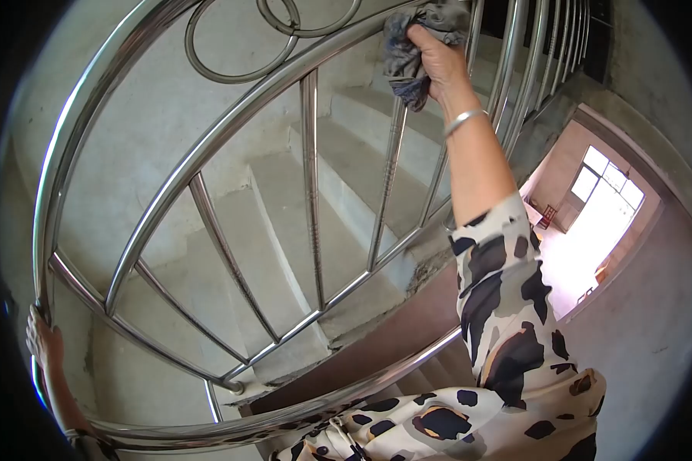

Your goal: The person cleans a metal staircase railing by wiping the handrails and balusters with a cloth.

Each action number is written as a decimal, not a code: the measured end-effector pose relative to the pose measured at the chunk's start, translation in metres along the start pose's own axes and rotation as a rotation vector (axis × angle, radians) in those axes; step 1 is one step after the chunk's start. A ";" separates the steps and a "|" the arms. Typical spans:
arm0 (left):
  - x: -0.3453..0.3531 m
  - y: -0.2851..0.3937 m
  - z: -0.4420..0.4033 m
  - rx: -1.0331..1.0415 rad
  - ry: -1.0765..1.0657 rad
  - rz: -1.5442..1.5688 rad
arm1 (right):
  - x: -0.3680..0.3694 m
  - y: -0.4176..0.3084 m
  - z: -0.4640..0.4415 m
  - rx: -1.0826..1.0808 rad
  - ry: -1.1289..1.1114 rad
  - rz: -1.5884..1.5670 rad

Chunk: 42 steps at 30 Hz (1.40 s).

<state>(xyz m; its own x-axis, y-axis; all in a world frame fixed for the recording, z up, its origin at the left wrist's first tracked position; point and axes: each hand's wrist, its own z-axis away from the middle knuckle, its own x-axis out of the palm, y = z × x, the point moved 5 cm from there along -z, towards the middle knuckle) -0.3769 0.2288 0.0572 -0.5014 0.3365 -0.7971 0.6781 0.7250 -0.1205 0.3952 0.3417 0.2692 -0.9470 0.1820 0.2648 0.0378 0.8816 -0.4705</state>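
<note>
My right hand point(438, 63) is raised at the top of the view, closed on a crumpled grey-blue cloth point(406, 65). The cloth lies against the upper part of the stainless steel railing point(310, 192), over the curved bar and the top of a baluster. A silver bangle point(466, 121) circles the right wrist. At the far left edge, my left hand point(44, 342) grips the outer steel handrail point(44, 223) low down; its fingers are partly hidden at the rail.
Behind the bars, concrete stairs point(284, 207) climb toward the upper right. Steel rings point(238, 77) decorate the railing's top. Another curved handrail point(407, 369) crosses close to my body. Lower down at the right, a doorway opens on a bright room with a window point(607, 177) and a chair point(547, 216).
</note>
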 end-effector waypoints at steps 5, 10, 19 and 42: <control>-0.003 0.000 0.000 -0.042 -0.055 0.012 | -0.030 0.056 0.052 0.313 -0.046 0.195; 0.011 -0.004 -0.007 -0.018 -0.050 -0.020 | -0.074 0.109 0.202 0.565 -0.071 0.672; -0.024 0.015 0.008 -0.037 0.004 0.033 | -0.079 0.152 0.290 0.438 -0.028 0.678; 0.043 -0.025 -0.021 0.074 0.262 -0.075 | -0.087 0.148 0.257 0.510 -0.189 0.934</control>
<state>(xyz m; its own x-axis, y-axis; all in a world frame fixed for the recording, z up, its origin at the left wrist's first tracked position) -0.4265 0.2380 0.0387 -0.6670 0.4344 -0.6053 0.6664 0.7111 -0.2241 0.4014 0.3449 -0.0398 -0.6480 0.5794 -0.4944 0.6748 0.1359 -0.7253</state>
